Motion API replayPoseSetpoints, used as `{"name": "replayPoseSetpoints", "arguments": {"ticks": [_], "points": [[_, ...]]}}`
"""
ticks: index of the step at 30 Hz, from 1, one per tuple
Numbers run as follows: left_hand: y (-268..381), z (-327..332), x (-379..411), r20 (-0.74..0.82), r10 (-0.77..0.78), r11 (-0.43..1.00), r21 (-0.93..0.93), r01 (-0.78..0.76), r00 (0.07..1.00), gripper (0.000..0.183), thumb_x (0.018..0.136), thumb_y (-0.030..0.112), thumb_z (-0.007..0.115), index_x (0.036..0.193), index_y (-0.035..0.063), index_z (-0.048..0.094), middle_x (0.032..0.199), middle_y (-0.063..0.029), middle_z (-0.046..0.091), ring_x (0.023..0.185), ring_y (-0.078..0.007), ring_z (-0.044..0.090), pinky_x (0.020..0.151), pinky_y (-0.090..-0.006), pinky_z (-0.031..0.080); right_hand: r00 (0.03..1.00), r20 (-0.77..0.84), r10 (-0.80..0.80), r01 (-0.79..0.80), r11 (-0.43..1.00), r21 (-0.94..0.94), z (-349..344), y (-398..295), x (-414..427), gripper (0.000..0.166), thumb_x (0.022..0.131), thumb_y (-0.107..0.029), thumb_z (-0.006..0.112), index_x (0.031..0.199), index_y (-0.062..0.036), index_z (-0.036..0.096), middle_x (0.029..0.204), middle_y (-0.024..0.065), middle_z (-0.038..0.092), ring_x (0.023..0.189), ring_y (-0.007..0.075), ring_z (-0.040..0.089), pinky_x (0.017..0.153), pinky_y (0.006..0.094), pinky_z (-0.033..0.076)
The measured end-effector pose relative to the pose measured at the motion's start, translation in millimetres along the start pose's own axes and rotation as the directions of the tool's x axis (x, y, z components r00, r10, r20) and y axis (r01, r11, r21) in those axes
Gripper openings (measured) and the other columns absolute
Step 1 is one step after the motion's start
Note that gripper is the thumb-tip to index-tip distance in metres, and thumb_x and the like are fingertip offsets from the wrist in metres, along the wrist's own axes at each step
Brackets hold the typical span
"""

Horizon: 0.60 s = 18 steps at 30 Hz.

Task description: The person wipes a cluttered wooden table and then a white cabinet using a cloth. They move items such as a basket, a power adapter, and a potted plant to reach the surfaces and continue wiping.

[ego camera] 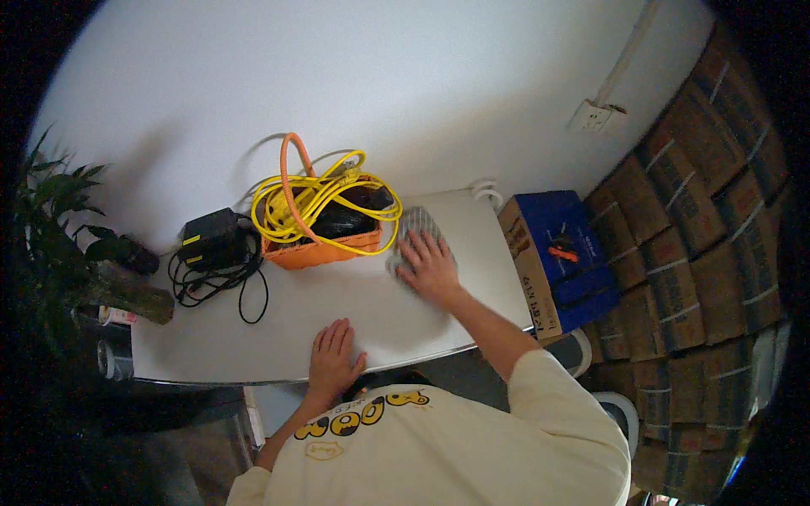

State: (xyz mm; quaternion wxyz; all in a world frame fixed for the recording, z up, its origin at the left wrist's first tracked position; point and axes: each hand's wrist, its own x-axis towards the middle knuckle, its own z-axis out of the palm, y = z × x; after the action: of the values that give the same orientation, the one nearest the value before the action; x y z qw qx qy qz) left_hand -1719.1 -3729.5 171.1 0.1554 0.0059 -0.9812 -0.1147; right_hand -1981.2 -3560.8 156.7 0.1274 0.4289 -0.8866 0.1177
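Note:
My right hand [429,265] lies spread on a grey striped cloth [419,221], pressing it flat on the white tabletop [392,316] right of an orange basket [329,250]. Near the table's front edge my left hand [332,360] rests on the surface with nothing in it. A coiled yellow cable [304,209] with a plug lies over the basket, partly around its tall orange handle [288,183]. Inside the basket is something in black plastic. To its left sits a black power adapter [215,237] with a tangled black cord [218,284].
A leafy potted plant [57,196] and a log-like piece [133,294] stand at the left. Beyond the table's right edge is a blue-topped cardboard box [582,253] with an orange-handled tool on it. Stacked cartons [677,265] fill the right side. A wall socket [593,117] is behind.

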Motion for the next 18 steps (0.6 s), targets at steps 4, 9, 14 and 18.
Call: {"name": "replayPoseSetpoints", "arguments": {"ticks": [4, 9, 14, 18], "points": [[0, 3, 4, 0.039, 0.014, 0.999, -0.035, -0.013, 0.999, 0.055, 0.084, 0.031, 0.065, 0.127, -0.0011, 0.053, 0.143, -0.0185, 0.044, 0.132, -0.0357, 0.042, 0.111, -0.0511, 0.030, 0.970, 0.190, 0.154, -0.126, 0.981, -0.149, 23, 8, 73, 0.061, 0.097, -0.052, 0.038, 0.149, -0.0197, 0.036, 0.158, 0.0077, 0.026, 0.146, 0.0315, 0.022, 0.119, 0.0531, 0.011], [5, 5, 8, 0.060, -0.045, 0.999, 0.007, 0.044, 0.997, 0.050, 0.081, 0.026, 0.064, 0.123, -0.0011, 0.055, 0.138, -0.0160, 0.050, 0.131, -0.0317, 0.043, 0.110, -0.0468, 0.031, 0.990, 0.137, -0.032, 0.043, 0.996, -0.077, 25, -11, 27, 0.056, 0.096, -0.045, 0.046, 0.145, -0.0183, 0.042, 0.153, 0.0085, 0.037, 0.143, 0.0329, 0.028, 0.117, 0.0538, 0.016], [-7, 8, -4, 0.079, -0.054, 0.998, 0.041, 0.051, 0.995, 0.050, 0.082, 0.025, 0.062, 0.124, -0.0013, 0.054, 0.139, -0.0169, 0.049, 0.132, -0.0323, 0.042, 0.111, -0.0488, 0.030, 0.991, 0.131, 0.019, -0.032, 0.995, 0.097, -42, -1, -68, 0.057, 0.092, -0.046, 0.052, 0.142, -0.0188, 0.045, 0.149, 0.0110, 0.042, 0.139, 0.0352, 0.035, 0.114, 0.0556, 0.023], [2, 11, 1, 0.046, 0.013, 0.999, 0.045, -0.015, 0.999, 0.049, 0.083, 0.025, 0.062, 0.124, -0.0017, 0.054, 0.140, -0.0174, 0.048, 0.132, -0.0332, 0.041, 0.111, -0.0501, 0.030, 0.929, -0.126, 0.349, -0.362, 0.927, -0.100, -27, 98, -99, 0.057, 0.090, -0.043, 0.057, 0.141, -0.0191, 0.048, 0.149, 0.0124, 0.042, 0.138, 0.0370, 0.036, 0.112, 0.0574, 0.026]]}}
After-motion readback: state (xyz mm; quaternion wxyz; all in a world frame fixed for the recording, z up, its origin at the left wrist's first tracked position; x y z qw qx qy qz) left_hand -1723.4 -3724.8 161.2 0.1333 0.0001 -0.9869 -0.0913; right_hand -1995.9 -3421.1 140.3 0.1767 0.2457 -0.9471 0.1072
